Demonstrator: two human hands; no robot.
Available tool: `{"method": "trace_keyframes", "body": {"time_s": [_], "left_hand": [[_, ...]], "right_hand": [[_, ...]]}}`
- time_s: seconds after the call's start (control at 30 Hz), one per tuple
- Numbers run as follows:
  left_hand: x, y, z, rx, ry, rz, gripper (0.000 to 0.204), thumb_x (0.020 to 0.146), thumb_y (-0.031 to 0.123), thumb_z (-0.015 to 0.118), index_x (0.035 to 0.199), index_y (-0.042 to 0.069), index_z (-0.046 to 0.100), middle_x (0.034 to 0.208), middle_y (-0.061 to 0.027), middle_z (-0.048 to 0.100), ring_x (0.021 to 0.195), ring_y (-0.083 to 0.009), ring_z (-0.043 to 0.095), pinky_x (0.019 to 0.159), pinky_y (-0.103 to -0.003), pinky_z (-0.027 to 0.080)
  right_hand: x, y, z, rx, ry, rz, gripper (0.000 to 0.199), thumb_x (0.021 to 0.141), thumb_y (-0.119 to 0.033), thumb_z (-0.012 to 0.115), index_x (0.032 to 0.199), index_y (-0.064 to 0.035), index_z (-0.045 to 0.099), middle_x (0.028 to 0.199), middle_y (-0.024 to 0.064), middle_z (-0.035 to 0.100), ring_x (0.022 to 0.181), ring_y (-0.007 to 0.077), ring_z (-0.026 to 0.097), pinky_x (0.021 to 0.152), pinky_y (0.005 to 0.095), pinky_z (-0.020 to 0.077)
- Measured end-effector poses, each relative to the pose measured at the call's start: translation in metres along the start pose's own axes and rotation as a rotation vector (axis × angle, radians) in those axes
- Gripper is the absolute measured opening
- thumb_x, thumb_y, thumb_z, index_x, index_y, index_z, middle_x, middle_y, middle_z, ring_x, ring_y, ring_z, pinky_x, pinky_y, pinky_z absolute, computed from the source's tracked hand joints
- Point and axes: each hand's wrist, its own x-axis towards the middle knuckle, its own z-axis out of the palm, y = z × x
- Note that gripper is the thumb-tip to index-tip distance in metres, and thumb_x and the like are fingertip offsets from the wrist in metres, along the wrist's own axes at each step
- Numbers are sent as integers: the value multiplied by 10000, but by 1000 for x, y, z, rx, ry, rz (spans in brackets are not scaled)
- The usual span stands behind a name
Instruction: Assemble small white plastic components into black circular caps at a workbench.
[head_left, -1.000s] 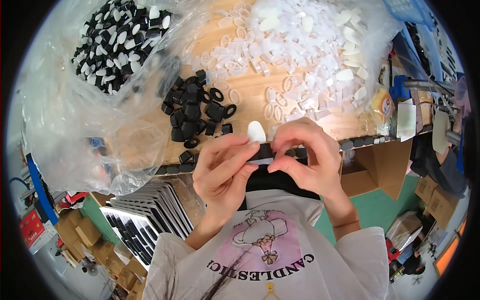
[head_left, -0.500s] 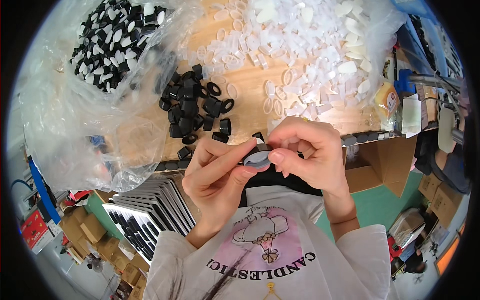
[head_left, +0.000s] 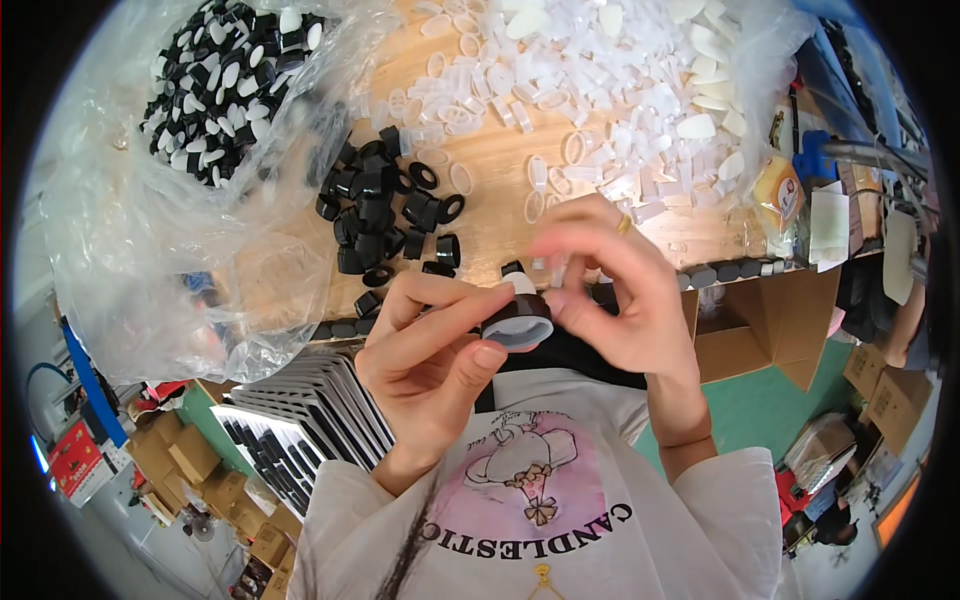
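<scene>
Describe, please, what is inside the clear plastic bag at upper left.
Inside the bag, a heap of black and white pieces shows; whatever lies beneath its top layer is covered.

One left hand, one right hand, one black ring, one white oval at the grip.
Beyond it leftward, perhaps two dozen overlapping black caps; farther left, one bagged heap; beyond rightward, one spread of clear rings.

The white T-shirt, low in the frame, has short sleeves, a pink picture and curved black letters. The right hand has a gold ring on one finger.
</scene>
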Motion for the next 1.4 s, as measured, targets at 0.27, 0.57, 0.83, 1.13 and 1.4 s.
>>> {"method": "trace_keyframes", "body": {"time_s": [0.27, 0.57, 0.83, 1.13, 1.4], "left_hand": [[9, 4, 17, -167, 44, -33, 260, 858, 56, 726, 1097, -42, 705, 1131, -152, 623, 829, -191, 665, 716, -276, 536], [22, -28, 7, 397, 23, 305, 276, 752, 82, 810, 989, -36, 733, 961, -121, 697, 867, -167, 631, 730, -257, 491], [32, -16, 4, 260, -131, 8, 259, 724, -12, 788, 977, 14, 740, 876, -91, 723, 732, -164, 662, 669, -252, 520], [52, -6, -8, 464, -425, -84, 198, 819, -71, 673, 995, -6, 734, 818, -89, 704, 730, -160, 696, 624, -237, 531], [44, -9, -2, 73, -181, -244, 186, 871, -127, 570, 1009, -113, 694, 832, -104, 647, 734, -169, 693, 676, -245, 602]], "right_hand": [[-5, 21, 5, -272, 51, -276, 205, 694, 65, 674, 888, 5, 702, 788, 91, 660, 734, 232, 620, 632, 303, 469], [-18, 19, 8, -250, 137, -6, 139, 721, 47, 717, 853, 11, 691, 675, 98, 616, 561, 194, 570, 544, 279, 425], [-29, 29, -3, -155, 109, 133, 101, 764, 66, 719, 846, 21, 680, 692, 71, 639, 581, 142, 552, 557, 264, 421], [-29, 27, -10, -177, -6, 41, 114, 817, 24, 702, 930, 17, 686, 704, 67, 664, 613, 128, 578, 573, 251, 438], [-29, 22, -11, 156, 22, 235, 194, 889, 9, 665, 1078, 35, 625, 781, 67, 702, 703, 90, 627, 652, 217, 490]]}}
